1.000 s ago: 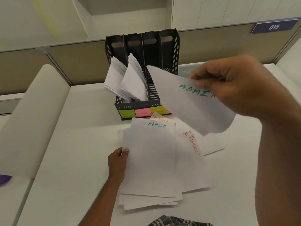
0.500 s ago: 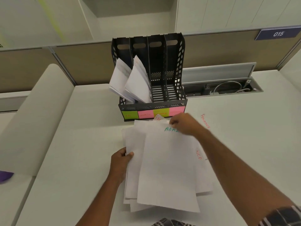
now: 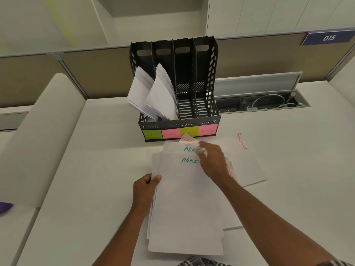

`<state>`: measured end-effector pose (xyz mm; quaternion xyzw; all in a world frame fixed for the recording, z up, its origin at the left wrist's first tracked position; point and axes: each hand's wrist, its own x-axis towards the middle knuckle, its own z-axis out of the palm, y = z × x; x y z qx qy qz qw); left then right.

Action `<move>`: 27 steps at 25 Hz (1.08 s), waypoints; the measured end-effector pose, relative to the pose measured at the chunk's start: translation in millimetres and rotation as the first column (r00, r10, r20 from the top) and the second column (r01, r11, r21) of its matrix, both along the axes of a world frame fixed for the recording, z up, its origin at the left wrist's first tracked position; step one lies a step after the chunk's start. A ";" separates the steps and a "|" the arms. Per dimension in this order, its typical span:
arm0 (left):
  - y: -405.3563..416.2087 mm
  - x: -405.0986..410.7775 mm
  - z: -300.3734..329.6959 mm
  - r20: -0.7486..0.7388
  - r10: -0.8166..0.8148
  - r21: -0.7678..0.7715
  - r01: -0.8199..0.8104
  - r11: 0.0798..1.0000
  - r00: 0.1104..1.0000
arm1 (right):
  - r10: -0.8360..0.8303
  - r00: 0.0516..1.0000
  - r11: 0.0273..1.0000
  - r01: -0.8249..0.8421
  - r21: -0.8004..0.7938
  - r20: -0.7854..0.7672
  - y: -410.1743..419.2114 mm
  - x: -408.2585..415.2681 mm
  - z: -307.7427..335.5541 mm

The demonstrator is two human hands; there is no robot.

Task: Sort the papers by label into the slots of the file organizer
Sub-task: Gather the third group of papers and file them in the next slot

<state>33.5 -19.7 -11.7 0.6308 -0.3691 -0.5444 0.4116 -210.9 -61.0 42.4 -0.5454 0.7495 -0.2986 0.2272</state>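
While the file organizer (image 3: pixel 175 89) stands at the back of the worktop (image 3: pixel 86 169), only its two left slots are filled with papers (image 3: pixel 151 95); the two right ones are bare. The loose stack (image 3: pixel 184 208) is pinched at its edge by the left hand (image 3: pixel 145 189), and the right hand (image 3: pixel 213 160) is laid on top with fingers spread, nothing gripped.

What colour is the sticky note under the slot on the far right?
Pink. The sticky note on the file organizer shows best in the head view.

Papers (image 3: pixel 151 93) fill the organizer's (image 3: pixel 212 77) left slots.
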 end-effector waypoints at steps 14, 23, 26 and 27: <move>-5.0 4.3 13.3 -0.136 0.131 -0.014 -0.134 0.991 0.982 | -0.093 0.763 0.980 0.185 -0.078 0.640 70.4 -40.8 -10.4; -11.7 -2.6 29.7 -0.107 -0.001 -0.150 -0.015 0.989 0.994 | 0.021 0.746 0.998 0.024 -0.058 0.666 63.6 -35.1 -10.6; -9.7 0.2 30.3 -0.095 -0.029 -0.195 0.010 0.981 0.995 | -0.015 0.754 0.997 0.064 -0.051 0.656 61.7 -32.6 -14.6; -10.3 0.6 31.9 -0.118 0.014 -0.187 -0.036 0.982 0.993 | -0.016 0.747 0.995 0.075 -0.060 0.665 62.9 -31.7 -16.3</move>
